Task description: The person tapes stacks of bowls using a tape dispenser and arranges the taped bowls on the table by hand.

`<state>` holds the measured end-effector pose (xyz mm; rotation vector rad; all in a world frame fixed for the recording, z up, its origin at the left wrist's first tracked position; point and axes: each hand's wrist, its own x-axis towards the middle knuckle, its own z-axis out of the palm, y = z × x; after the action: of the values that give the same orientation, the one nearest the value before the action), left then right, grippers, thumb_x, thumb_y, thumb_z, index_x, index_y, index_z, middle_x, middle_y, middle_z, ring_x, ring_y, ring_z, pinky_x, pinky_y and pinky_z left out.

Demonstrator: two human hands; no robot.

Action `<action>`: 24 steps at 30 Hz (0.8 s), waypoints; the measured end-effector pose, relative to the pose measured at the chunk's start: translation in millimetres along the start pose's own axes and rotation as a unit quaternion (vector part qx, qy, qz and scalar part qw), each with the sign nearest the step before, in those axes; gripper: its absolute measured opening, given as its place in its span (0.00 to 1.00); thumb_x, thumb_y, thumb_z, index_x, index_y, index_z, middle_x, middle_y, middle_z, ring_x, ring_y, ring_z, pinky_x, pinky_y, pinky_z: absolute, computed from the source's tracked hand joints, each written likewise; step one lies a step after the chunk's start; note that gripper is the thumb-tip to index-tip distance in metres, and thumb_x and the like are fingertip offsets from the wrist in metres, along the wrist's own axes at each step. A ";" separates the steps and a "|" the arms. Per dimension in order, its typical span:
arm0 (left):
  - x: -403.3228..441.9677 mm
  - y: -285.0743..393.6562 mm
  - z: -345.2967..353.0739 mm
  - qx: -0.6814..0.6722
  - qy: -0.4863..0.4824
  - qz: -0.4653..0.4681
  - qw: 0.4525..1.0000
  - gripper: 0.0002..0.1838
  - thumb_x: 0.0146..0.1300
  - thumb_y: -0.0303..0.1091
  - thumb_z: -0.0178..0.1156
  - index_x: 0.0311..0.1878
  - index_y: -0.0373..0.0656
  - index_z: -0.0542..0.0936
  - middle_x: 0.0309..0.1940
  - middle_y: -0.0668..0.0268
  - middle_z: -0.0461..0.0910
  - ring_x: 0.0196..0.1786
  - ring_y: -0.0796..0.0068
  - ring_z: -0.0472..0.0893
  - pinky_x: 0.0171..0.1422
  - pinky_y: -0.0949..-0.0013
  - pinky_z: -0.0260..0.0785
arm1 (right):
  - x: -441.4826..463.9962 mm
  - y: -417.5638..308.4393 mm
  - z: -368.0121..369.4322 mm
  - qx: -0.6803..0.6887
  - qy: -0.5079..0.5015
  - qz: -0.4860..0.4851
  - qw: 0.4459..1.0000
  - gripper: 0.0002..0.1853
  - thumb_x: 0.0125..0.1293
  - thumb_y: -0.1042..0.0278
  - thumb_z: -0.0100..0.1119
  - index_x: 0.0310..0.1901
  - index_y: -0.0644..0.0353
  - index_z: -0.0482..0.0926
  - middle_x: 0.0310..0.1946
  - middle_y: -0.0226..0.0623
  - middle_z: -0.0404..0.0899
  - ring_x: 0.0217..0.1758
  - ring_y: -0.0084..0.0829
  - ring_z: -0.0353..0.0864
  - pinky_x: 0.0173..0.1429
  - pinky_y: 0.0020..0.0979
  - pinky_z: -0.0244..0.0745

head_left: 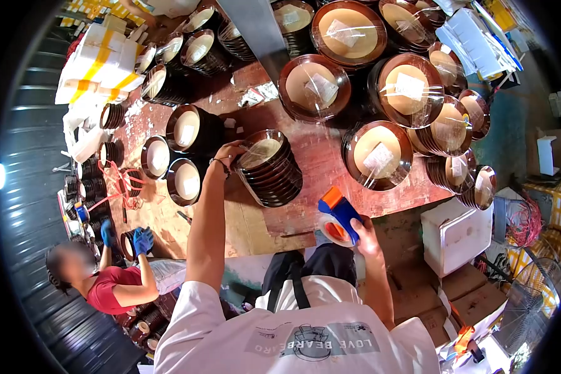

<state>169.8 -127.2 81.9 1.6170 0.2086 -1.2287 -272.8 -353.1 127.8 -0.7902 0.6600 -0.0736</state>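
My left hand (pixel 230 153) is at the rim of a stack of dark brown bowls (pixel 271 171), its fingers closed on the upper left edge. This stack stands slightly tilted in view near the middle of the table, and the top bowl shows a pale inside. Near the table's front edge, my right hand (pixel 366 237) grips a blue tape dispenser (pixel 341 218) with an orange end and a roll of tape in it. The dispenser is apart from the bowls. Left of my left hand stand more bowl stacks (pixel 185 128), some with white labels inside.
Large wrapped bowl stacks (pixel 377 156) crowd the table's right side beneath a metal post (pixel 252 34). A person in a red shirt (pixel 115 288) with blue gloves works at the left near red strapping (pixel 123 184). A white foam box (pixel 457 235) stands right of the table.
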 end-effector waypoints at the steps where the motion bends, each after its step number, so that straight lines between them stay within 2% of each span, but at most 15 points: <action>1: 4.6 -3.0 -5.8 0.108 -0.040 0.087 0.989 0.21 0.63 0.23 0.60 0.61 0.38 0.81 0.60 0.62 0.80 0.56 0.68 0.83 0.57 0.64 0.80 | 10.7 11.6 -2.6 -0.006 -0.032 0.040 0.999 0.16 0.73 0.58 0.65 0.47 0.65 0.82 0.34 0.32 0.85 0.27 0.20 0.81 0.31 0.24 0.75; 2: 9.4 -6.1 -12.0 0.214 -0.080 0.173 0.958 0.23 0.62 0.23 0.62 0.62 0.32 0.80 0.55 0.60 0.84 0.54 0.68 0.85 0.52 0.64 0.82 | 15.9 29.4 1.6 -0.049 0.004 0.008 0.999 0.17 0.74 0.60 0.63 0.52 0.68 0.82 0.40 0.35 0.86 0.35 0.22 0.85 0.37 0.25 0.79; 3: -2.3 10.4 -12.1 0.390 -0.140 0.252 0.875 0.21 0.60 0.23 0.63 0.58 0.34 0.83 0.63 0.64 0.79 0.56 0.71 0.84 0.53 0.65 0.82 | 27.8 47.3 5.9 -0.009 0.011 -0.003 1.000 0.18 0.75 0.61 0.62 0.54 0.69 0.82 0.43 0.36 0.86 0.38 0.23 0.85 0.40 0.25 0.80; 6: 61.5 -16.3 -56.4 0.413 -0.145 0.275 0.856 0.18 0.62 0.21 0.61 0.56 0.38 0.85 0.70 0.66 0.73 0.57 0.75 0.83 0.52 0.67 0.83 | 70.5 102.1 -5.0 -0.026 0.012 -0.059 0.998 0.19 0.75 0.60 0.62 0.56 0.69 0.81 0.45 0.34 0.86 0.42 0.21 0.84 0.45 0.25 0.79; 7: 45.9 6.5 -39.8 0.430 -0.099 0.179 0.880 0.18 0.64 0.20 0.58 0.55 0.44 0.86 0.64 0.66 0.79 0.56 0.75 0.83 0.53 0.68 0.83 | 82.3 118.6 -6.6 0.028 0.008 -0.010 1.000 0.19 0.75 0.59 0.62 0.55 0.68 0.82 0.44 0.32 0.85 0.43 0.21 0.82 0.48 0.25 0.77; 8: 51.2 7.7 -41.4 0.432 -0.099 0.180 0.878 0.18 0.64 0.20 0.58 0.55 0.44 0.86 0.64 0.66 0.79 0.56 0.75 0.83 0.53 0.68 0.83 | 95.8 134.0 -19.9 0.031 -0.032 0.038 0.998 0.20 0.74 0.56 0.63 0.54 0.67 0.82 0.45 0.32 0.85 0.45 0.22 0.82 0.51 0.26 0.77; 10: 67.9 1.4 -49.4 0.492 -0.124 0.033 0.861 0.15 0.66 0.23 0.58 0.53 0.42 0.86 0.55 0.63 0.85 0.53 0.71 0.85 0.54 0.63 0.83 | 114.4 142.9 3.6 0.127 0.005 0.017 0.992 0.22 0.75 0.53 0.61 0.55 0.67 0.82 0.46 0.33 0.85 0.45 0.24 0.83 0.53 0.27 0.77; 11: 90.4 -17.4 -73.1 0.073 -0.114 -0.128 0.983 0.13 0.68 0.29 0.58 0.53 0.42 0.86 0.48 0.62 0.88 0.50 0.62 0.87 0.56 0.53 0.83 | 121.2 137.1 3.7 0.127 0.006 0.015 0.992 0.22 0.75 0.53 0.61 0.55 0.67 0.82 0.46 0.33 0.85 0.45 0.24 0.83 0.53 0.27 0.77; 12: 75.8 -9.0 -59.1 0.074 -0.115 -0.127 0.982 0.13 0.68 0.29 0.58 0.53 0.42 0.86 0.48 0.62 0.88 0.50 0.62 0.87 0.56 0.53 0.83 | 127.8 127.3 4.9 0.146 -0.002 -0.004 0.989 0.23 0.76 0.52 0.59 0.55 0.67 0.81 0.47 0.34 0.86 0.47 0.25 0.83 0.55 0.28 0.77; 14: 24.7 22.5 -15.4 -0.160 -0.079 -0.218 0.959 0.16 0.71 0.34 0.54 0.55 0.41 0.84 0.48 0.60 0.88 0.51 0.55 0.87 0.58 0.42 0.80 | 135.5 100.8 11.1 0.169 -0.002 -0.030 0.985 0.23 0.78 0.53 0.53 0.56 0.67 0.81 0.49 0.35 0.86 0.51 0.25 0.83 0.60 0.30 0.75; 16: 51.1 -16.2 -46.5 -0.141 -0.040 -0.221 0.964 0.19 0.73 0.38 0.49 0.58 0.42 0.82 0.51 0.59 0.87 0.54 0.52 0.86 0.62 0.35 0.76 | 137.3 79.6 1.7 0.127 -0.033 -0.019 0.991 0.21 0.79 0.55 0.52 0.57 0.66 0.81 0.50 0.34 0.86 0.54 0.24 0.82 0.64 0.31 0.73; 18: 57.7 -48.4 -60.5 -0.150 -0.091 -0.237 0.956 0.22 0.74 0.47 0.49 0.59 0.43 0.82 0.53 0.58 0.86 0.56 0.52 0.85 0.64 0.33 0.74 | 143.3 85.2 -24.4 0.149 -0.069 0.010 0.986 0.18 0.80 0.56 0.50 0.50 0.63 0.82 0.37 0.30 0.83 0.34 0.21 0.80 0.40 0.25 0.75; 20: 11.0 -40.4 -15.9 -0.107 -0.028 -0.283 0.953 0.27 0.73 0.55 0.50 0.59 0.44 0.82 0.54 0.58 0.86 0.55 0.53 0.86 0.64 0.35 0.74 | 118.9 46.3 0.9 0.142 -0.041 -0.024 0.989 0.16 0.81 0.57 0.47 0.50 0.62 0.80 0.30 0.28 0.78 0.25 0.19 0.74 0.32 0.23 0.70; 22: -7.8 -60.2 -5.0 -0.131 0.061 -0.300 0.943 0.25 0.76 0.52 0.48 0.61 0.45 0.82 0.57 0.58 0.85 0.57 0.52 0.84 0.65 0.40 0.76 | 113.5 71.5 -20.7 0.212 0.008 0.058 0.976 0.17 0.82 0.59 0.45 0.54 0.63 0.77 0.29 0.27 0.77 0.25 0.18 0.73 0.33 0.22 0.70; 24: -18.0 -77.0 -8.8 -0.120 0.005 -0.315 0.942 0.26 0.76 0.52 0.46 0.62 0.45 0.81 0.59 0.57 0.83 0.59 0.52 0.83 0.65 0.40 0.76 | 93.0 78.7 -25.6 0.231 0.009 0.059 0.971 0.18 0.82 0.62 0.43 0.60 0.66 0.75 0.42 0.34 0.82 0.44 0.23 0.82 0.51 0.27 0.79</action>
<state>116.4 -78.8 47.9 1.3804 0.9028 -1.5943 -227.2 -341.2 12.5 -0.3005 0.6729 -0.1214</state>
